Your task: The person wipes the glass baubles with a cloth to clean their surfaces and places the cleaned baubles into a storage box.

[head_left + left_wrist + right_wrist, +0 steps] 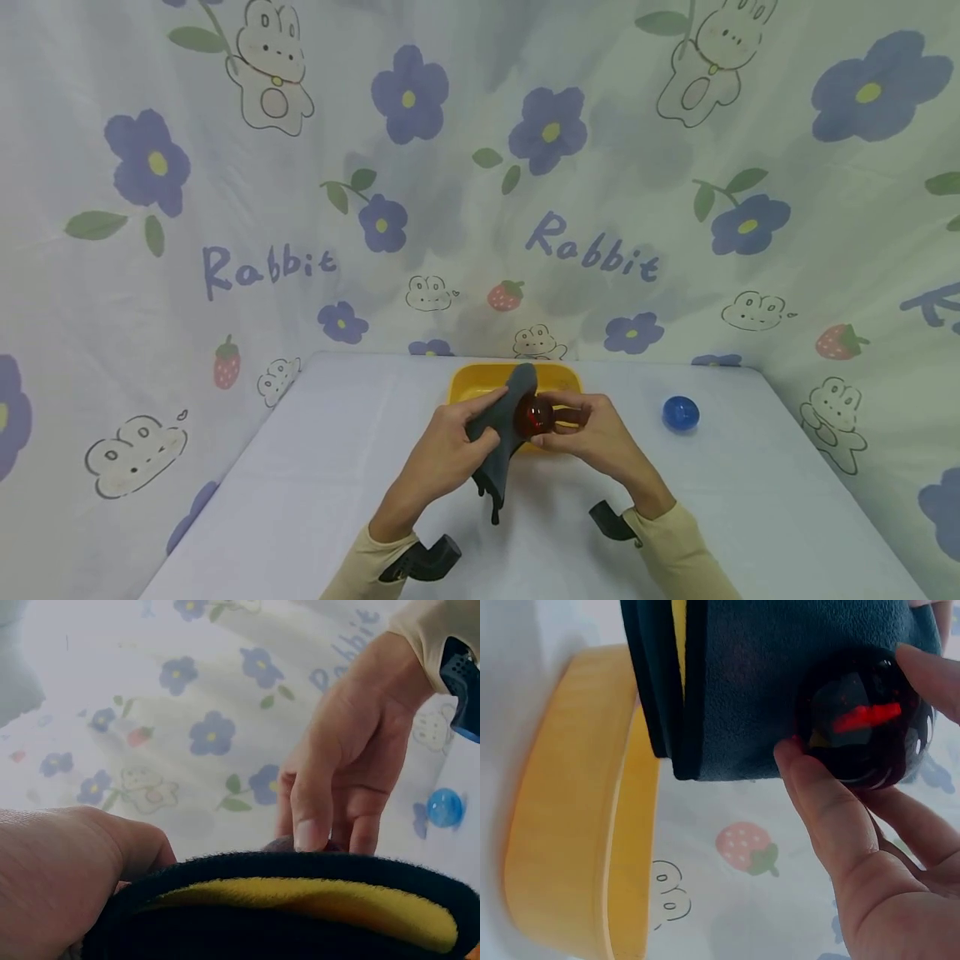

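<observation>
My left hand (450,446) grips a dark grey cloth (501,433) with a yellow inner side (315,900), folded and held upright above the table. My right hand (592,433) holds a dark red translucent ball (534,417) between thumb and fingers, pressed against the cloth. In the right wrist view the ball (866,727) sits against the cloth (765,682), with my thumb (825,802) under it. In the left wrist view the cloth fills the bottom and the ball is almost hidden behind it.
A yellow tray (480,379) stands just behind the hands, its rim (562,810) close to the cloth. A blue ball (680,413) lies on the white table (315,500) to the right. A flower-and-rabbit printed sheet (480,167) hangs behind.
</observation>
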{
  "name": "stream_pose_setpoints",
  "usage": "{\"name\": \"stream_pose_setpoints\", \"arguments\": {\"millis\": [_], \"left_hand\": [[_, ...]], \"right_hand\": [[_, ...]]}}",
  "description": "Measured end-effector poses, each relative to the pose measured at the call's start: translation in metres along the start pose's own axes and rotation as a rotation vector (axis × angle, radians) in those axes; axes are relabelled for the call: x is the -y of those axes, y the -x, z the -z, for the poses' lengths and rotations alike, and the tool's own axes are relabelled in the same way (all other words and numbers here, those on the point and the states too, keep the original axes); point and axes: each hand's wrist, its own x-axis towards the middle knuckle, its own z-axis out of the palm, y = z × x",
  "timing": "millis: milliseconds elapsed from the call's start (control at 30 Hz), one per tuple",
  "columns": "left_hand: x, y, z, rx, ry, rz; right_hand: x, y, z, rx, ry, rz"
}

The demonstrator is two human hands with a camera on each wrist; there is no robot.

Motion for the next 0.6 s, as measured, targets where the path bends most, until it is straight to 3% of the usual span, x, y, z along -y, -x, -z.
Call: {"name": "stream_pose_setpoints", "arguments": {"millis": [267, 600], "left_hand": [[0.0030, -0.0029, -0.0006, -0.029, -0.041, -0.044], [0.0096, -0.0031, -0.0016, 0.030, -0.064, -0.070]], "right_hand": [[-0.0019, -0.0005, -0.0032, 0.068, 0.012, 0.066], [0.0013, 0.0025, -0.0038, 0.091, 0.028, 0.131]]}}
